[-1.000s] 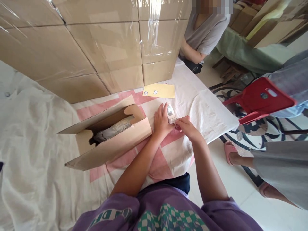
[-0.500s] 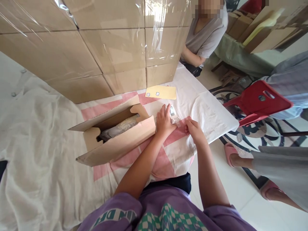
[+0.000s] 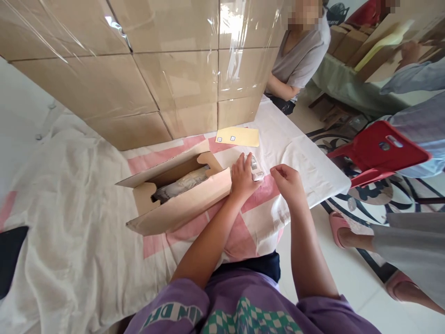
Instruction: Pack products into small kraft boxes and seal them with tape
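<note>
My left hand (image 3: 242, 178) rests on the table with its fingers closed around the side of a small white tape dispenser (image 3: 257, 170). To the right of it, my right hand (image 3: 289, 183) is raised a little, thumb and fingertips pinched together; whatever is between them is too small to make out. Left of my left hand stands an open cardboard box (image 3: 184, 204), its long flaps upright. Inside the box lies a grey plastic-wrapped item (image 3: 182, 183). A yellow card (image 3: 239, 137) with two small white labels lies beyond my hands.
A tall stack of film-wrapped cartons (image 3: 184, 74) rises at the back of the cloth-covered table (image 3: 313, 162). One person (image 3: 308, 55) sits behind the stack's right side. A red plastic chair (image 3: 385, 148) and another person in pink slippers (image 3: 339, 227) are at the right. A dark object (image 3: 12, 255) lies far left.
My right hand has lifted and drawn slightly away from the tape dispenser. My left hand keeps its hold. The whole view has shifted a little, and the person at right has an arm extended.
</note>
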Motion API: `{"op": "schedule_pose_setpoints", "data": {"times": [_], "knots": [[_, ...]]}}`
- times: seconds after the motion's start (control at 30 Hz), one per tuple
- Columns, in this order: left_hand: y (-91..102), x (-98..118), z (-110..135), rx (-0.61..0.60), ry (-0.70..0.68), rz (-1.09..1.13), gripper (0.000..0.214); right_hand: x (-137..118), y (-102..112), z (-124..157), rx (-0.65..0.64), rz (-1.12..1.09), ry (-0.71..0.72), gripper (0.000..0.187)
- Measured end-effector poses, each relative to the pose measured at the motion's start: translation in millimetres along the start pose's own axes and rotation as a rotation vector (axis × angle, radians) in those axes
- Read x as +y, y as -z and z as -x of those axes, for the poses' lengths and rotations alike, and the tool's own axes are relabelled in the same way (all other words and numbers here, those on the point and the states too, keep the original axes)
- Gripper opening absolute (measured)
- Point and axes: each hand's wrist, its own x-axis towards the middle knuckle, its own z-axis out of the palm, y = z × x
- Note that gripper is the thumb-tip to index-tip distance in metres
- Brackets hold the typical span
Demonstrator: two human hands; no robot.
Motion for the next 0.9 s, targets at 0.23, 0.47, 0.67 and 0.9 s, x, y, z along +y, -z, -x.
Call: {"op": "schedule_pose_setpoints", "data": {"times": [0.23,0.47,0.67,0.9], "knots": [[-1.4,-1,-2,-0.008,-0.005,0.049,0.096,19,-22,1,-0.123,0.067,-0.215,0.036],[-0.3,0,-2,-0.047,0.014,0.079,0.098,16,-28,-3,-0.035,-0.011,-0.253,0.036],[2.4,2,-2,-0.043,0.023,0.088,0.097,16,-29,1,-0.109,-0.051,-0.284,0.046],[1.4,3,-3,-0.018,0.016,0.102,0.088,26,-36,1,-0.199,-0.351,-0.262,0.035]]}}
